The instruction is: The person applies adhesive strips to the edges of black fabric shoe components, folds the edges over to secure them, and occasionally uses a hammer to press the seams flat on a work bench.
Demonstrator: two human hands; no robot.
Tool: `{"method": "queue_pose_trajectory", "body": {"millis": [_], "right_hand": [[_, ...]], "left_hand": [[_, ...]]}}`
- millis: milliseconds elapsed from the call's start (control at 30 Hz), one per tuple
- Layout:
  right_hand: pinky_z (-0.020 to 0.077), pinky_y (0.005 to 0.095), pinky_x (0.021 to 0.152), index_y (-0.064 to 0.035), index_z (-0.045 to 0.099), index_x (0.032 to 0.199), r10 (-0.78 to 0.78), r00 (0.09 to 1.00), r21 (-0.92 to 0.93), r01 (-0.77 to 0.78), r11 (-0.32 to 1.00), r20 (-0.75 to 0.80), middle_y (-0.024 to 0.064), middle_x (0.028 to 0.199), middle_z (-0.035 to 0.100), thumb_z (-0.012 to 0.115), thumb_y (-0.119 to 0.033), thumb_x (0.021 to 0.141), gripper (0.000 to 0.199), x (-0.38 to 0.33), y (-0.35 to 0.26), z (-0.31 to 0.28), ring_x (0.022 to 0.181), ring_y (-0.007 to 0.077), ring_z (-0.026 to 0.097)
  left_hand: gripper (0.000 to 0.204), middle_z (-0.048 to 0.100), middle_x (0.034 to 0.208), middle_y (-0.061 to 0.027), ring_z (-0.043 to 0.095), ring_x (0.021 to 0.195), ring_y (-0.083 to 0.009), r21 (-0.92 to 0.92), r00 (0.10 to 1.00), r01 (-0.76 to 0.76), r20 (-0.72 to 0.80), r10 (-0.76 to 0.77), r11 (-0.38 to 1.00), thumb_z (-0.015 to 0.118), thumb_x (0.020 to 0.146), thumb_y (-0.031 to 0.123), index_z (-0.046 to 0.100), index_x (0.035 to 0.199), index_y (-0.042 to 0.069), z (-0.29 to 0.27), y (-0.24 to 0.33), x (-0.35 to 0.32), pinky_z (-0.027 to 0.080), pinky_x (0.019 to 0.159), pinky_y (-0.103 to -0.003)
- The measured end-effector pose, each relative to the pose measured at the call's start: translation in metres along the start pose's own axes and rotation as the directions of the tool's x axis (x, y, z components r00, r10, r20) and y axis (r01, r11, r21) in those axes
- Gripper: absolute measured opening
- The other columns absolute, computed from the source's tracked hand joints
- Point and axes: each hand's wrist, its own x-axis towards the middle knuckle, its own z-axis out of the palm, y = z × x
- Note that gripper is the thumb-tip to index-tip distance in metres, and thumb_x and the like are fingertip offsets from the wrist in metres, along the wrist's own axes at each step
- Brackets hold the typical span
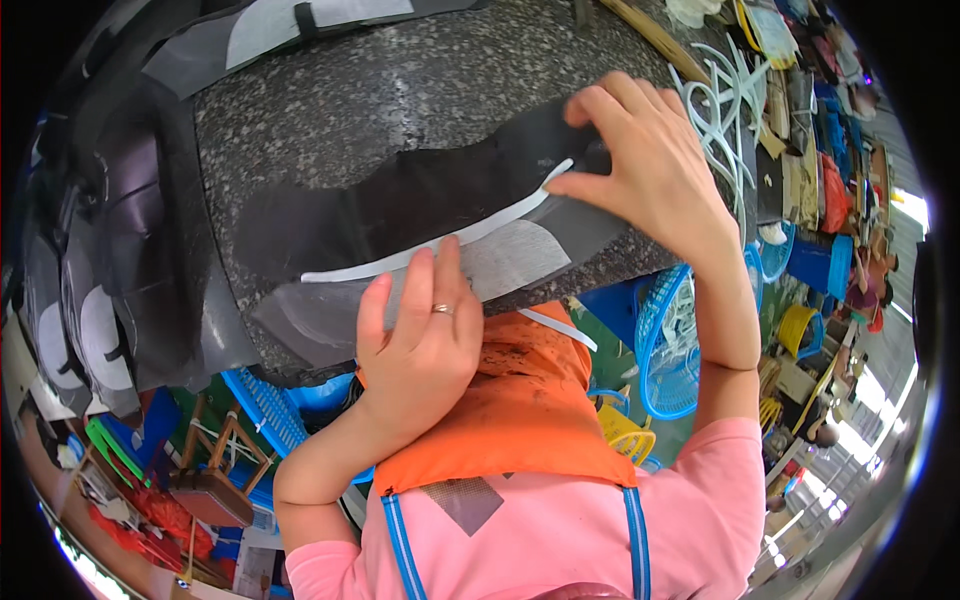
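Observation:
A long black sheet piece [430,195] lies across the speckled stone worktop in front of me. Along its near side runs a narrow white strip [400,262], slightly curved, with a light grey rounded patch [520,258] on the dark sheet below it. My left hand [425,325], wearing a ring, has its fingers spread, fingertips at the middle of the strip. At the strip's right end, my right hand [655,155] arches over the black piece. Its thumb touches the strip, and the bent index finger rests farther up, apart from the thumb; the other fingertips are partly hidden.
More black sheets with grey patches [105,340] hang over the worktop's left side, and another [290,30] lies at its far edge. Loose white strips [725,110] tangle at the right, near a wooden stick [655,38]. Blue baskets [668,345] stand below the near edge.

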Motion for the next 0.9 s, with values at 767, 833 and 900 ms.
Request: {"method": "queue_pose_trajectory", "body": {"millis": [767,833,900], "right_hand": [[0.0575,0.0345,0.083,0.004,0.069,0.1,-0.581,0.813,0.474,0.501,0.724,0.028,0.0156,0.125,0.063,0.062,-0.014,0.077,0.03,-0.008,-0.095,0.045,0.104,0.0256,0.064],[0.0564,0.0316,0.076,0.0016,0.067,0.093,-0.691,0.713,0.392,0.605,0.693,0.122,0.0152,0.129,0.061,0.062,-0.016,0.075,0.026,0.0,-0.094,0.04,0.1,0.0222,0.06],[0.0556,0.0307,0.076,0.0,0.066,0.091,-0.7,0.702,0.376,0.618,0.69,0.132,0.0151,0.129,0.061,0.062,-0.017,0.075,0.024,0.004,-0.096,0.035,0.1,0.0217,0.059]], "left_hand": [[0.073,0.05,0.141,-0.025,0.062,0.114,-0.038,-0.708,0.864,0.287,-0.1,-0.494,0.646,0.072,0.063,-0.011,0.056,0.132,0.006,-0.018,-0.08,-0.048,0.055,0.09,-0.04],[0.061,0.059,0.136,-0.016,0.065,0.111,-0.0313,-0.479,0.98,0.137,-0.065,-0.191,0.867,0.07,0.067,-0.006,0.063,0.126,0.008,-0.018,-0.086,-0.052,0.056,0.09,-0.042],[0.063,0.061,0.133,-0.0149,0.065,0.112,-0.0323,-0.353,0.994,0.104,0.027,-0.101,0.93,0.072,0.065,-0.004,0.062,0.127,0.006,-0.024,-0.085,-0.057,0.054,0.093,-0.043]]}}
